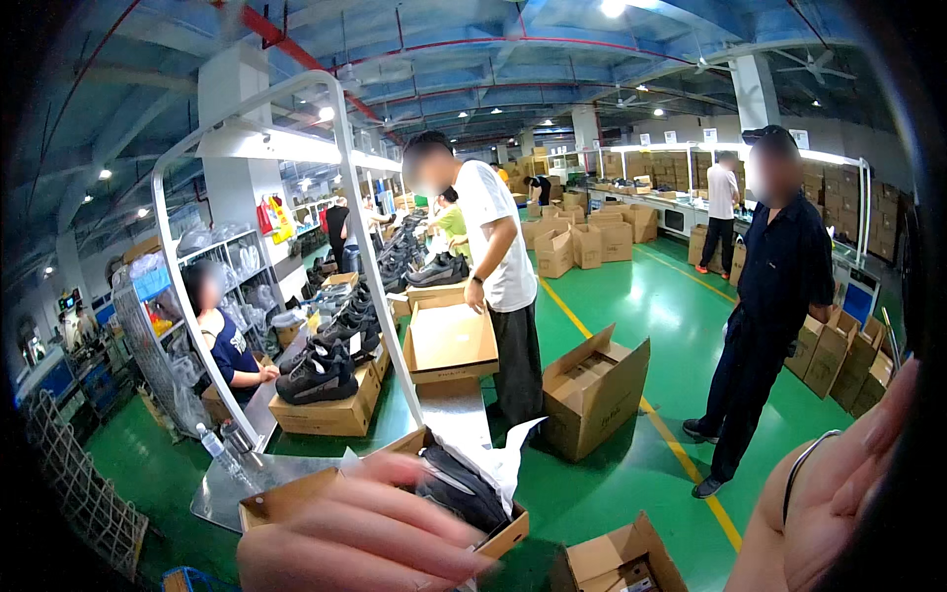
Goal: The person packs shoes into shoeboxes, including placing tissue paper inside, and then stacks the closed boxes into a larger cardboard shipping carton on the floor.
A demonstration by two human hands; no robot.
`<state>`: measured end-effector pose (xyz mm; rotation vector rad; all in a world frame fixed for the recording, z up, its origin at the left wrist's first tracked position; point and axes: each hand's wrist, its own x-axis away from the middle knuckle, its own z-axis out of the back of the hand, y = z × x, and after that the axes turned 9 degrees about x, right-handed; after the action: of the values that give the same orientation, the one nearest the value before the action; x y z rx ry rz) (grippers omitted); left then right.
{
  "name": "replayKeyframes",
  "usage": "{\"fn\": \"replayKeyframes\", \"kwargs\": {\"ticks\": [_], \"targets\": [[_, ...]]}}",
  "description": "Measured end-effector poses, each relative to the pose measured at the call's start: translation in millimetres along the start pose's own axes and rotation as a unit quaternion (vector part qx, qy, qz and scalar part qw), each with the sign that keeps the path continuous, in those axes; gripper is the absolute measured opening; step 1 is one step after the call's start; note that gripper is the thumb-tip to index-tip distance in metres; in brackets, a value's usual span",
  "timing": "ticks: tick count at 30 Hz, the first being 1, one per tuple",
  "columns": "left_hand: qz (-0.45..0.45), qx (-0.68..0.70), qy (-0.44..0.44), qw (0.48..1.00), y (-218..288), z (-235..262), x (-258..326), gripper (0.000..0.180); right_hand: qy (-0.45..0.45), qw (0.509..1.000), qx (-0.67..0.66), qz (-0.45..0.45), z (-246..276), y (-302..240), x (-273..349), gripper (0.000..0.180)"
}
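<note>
Down at the bottom edge, my left hand lies flat with fingers stretched out, resting across the near rim of the open shoe box, not gripping anything as far as I can see. That box sits just past my fingertips with a dark shoe and white tissue paper inside, its long side running left to right in front of me. My right hand is way off at the right edge, palm open, holding nothing, with a thin bangle at the wrist. So the left is clearly the closer hand.
</note>
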<state>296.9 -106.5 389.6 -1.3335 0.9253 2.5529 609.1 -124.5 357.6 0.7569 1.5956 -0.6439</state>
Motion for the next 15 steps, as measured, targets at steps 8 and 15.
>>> {"fn": "replayKeyframes", "kwargs": {"ticks": [8,15], "targets": [[-0.064,0.194,-0.007,0.979,-11,-3,-11,0.052,-0.002,0.998,0.054,-0.027,-1,9,0,0.029],[-0.114,0.214,0.145,0.959,-11,-3,8,0.042,-0.048,0.992,0.061,-0.099,-21,7,-2,0.028]]}}
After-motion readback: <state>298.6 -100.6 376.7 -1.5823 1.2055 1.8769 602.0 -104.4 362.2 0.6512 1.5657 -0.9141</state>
